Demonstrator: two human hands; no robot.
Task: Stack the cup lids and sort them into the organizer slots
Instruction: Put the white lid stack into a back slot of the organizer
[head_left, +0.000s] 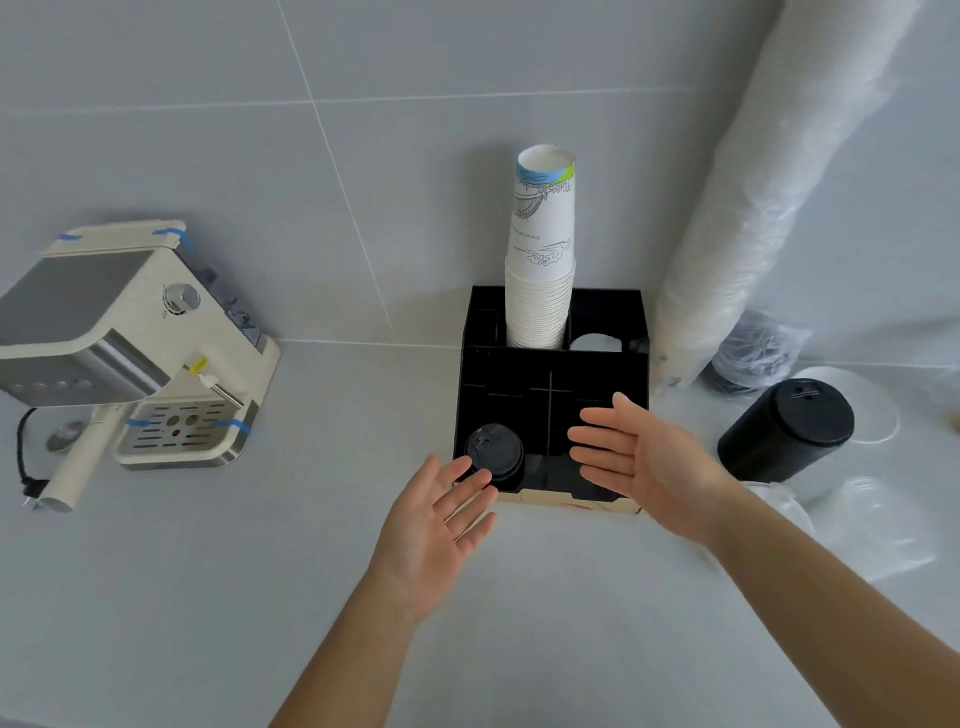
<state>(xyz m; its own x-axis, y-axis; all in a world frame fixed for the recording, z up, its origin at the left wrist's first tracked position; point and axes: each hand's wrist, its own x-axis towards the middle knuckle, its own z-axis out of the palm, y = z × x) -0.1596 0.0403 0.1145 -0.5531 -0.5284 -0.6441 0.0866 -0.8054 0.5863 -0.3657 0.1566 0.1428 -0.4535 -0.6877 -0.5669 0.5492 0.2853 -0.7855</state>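
Head view: both hands (524, 483) open before organizer (556, 364); cup print (543, 218) unreadable.

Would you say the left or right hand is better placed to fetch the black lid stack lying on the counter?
Probably the right hand: open, empty and nearer the black lid stack lying at the right of the organizer.

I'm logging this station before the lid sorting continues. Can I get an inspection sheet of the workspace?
Surface: pale grey counter, tiled wall behind.
Job's things: black organizer; black lid stack in its front left slot; second black lid stack lying on the counter at right.
Clutter: paper cup stack in a back slot; bagged cup sleeve; clear lids.
Hands: left hand and right hand open, empty.
Cables: black cord by the espresso machine.
Surroundings: nothing seen.
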